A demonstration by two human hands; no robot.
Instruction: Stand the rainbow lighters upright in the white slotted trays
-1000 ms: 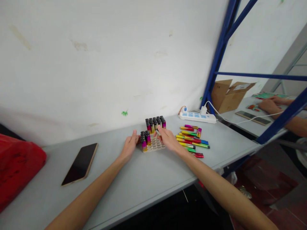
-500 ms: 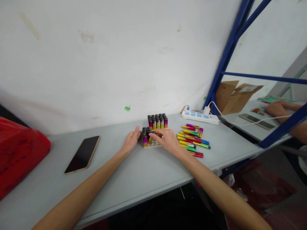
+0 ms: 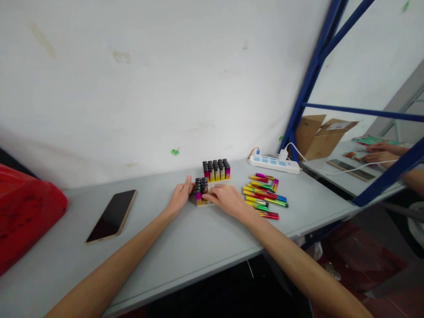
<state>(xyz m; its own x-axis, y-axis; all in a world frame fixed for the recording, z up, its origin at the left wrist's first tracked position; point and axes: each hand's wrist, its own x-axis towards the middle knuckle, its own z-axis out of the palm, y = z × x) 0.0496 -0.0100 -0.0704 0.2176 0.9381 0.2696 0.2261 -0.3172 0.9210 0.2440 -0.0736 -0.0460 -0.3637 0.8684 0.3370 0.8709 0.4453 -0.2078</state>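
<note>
My left hand (image 3: 179, 196) rests against the left side of a small pale tray (image 3: 212, 203), thumb raised, other fingers partly hidden behind the lighters. Upright lighters (image 3: 199, 190) with black tops and purple-yellow bodies fill the tray's left end. My right hand (image 3: 227, 198) bends over the tray's right part, its thumb and fingers closed at a lighter (image 3: 204, 198) in the row nearest them. The hand covers much of that lighter and the tray. Right behind, a second tray (image 3: 220, 181) carries several rows of upright lighters (image 3: 216, 170).
Loose shiny lighters (image 3: 265, 194) lie to the right. Behind them sits a white power strip (image 3: 274, 164) with cables. A phone (image 3: 112, 215) and a red bag (image 3: 28, 214) are on the left. Beyond the blue frame (image 3: 303, 88) are a cardboard box (image 3: 326, 137) and another person's hands (image 3: 380, 152).
My right hand has lowered slightly, and the tilted lighter in its fingers now stands upright among the others. My left hand stays by the tray. The view has shifted a little.
</note>
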